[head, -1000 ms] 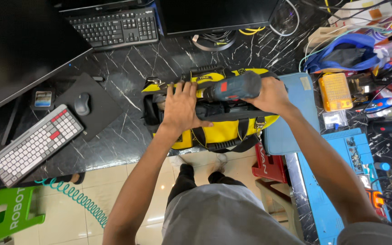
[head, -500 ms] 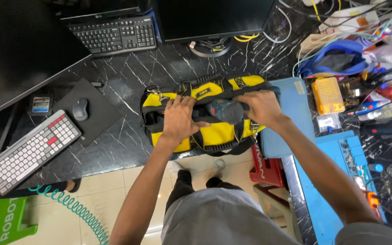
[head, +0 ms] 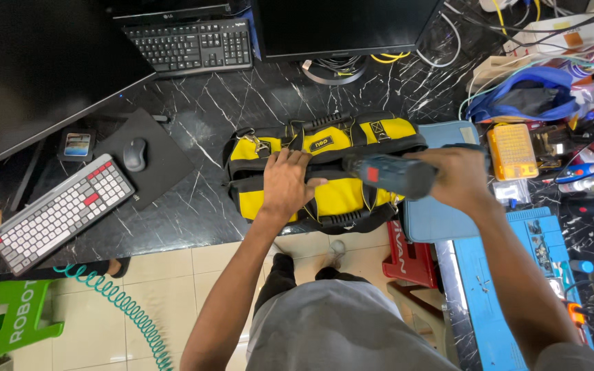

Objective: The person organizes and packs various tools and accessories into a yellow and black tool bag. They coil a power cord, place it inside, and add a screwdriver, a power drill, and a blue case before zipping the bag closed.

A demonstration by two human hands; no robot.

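Observation:
A yellow and black tool bag [head: 324, 196] lies on the dark marble desk [head: 228, 103], near its front edge. My left hand [head: 287, 182] rests flat on the bag's black middle, fingers spread over the opening. My right hand [head: 452, 178] grips a dark blue cordless drill [head: 390, 175] and holds it sideways just above the right half of the bag. The drill's nose points left, toward my left hand.
Right of the bag lie a light blue pad [head: 441, 206], a blue work mat [head: 510, 275], an orange parts box [head: 512, 151] and a tangle of cables. A mouse on its pad [head: 134, 154], two keyboards [head: 60, 209] and monitors fill the left and back. A red stool [head: 410, 257] stands below.
My right hand has drawn the drill to the right and slightly up, away from the bag's middle. The left hand stays on the bag.

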